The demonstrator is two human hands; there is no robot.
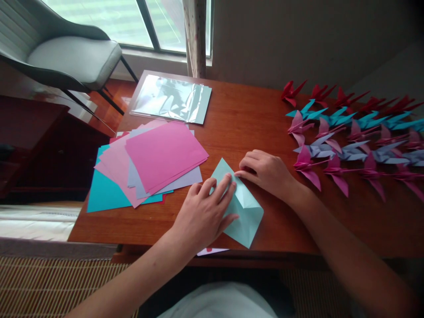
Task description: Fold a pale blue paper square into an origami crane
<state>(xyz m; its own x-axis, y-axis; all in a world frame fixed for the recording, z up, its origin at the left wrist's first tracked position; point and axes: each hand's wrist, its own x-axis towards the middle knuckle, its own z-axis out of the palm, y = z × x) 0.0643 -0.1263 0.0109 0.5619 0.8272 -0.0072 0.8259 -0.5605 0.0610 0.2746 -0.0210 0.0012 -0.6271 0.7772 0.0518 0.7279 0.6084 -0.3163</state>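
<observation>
A mint-green sheet of origami paper (250, 227), partly folded and creased, lies near the front edge of the table. My left hand (208, 205) rests on its left side, fingers spread and pressing it down. At the upper right edge of the sheet, my right hand (266, 172) has curled fingers and a thumb closed at the folded edge. Part of the paper is hidden under my left hand.
Pink, lilac and turquoise sheets (165, 154) lie fanned at the left of the wooden table (238, 115). Behind them sits a clear plastic packet (165, 97) of paper. Rows of folded paper cranes (338, 117) fill the right side. A chair (76, 57) stands by the window.
</observation>
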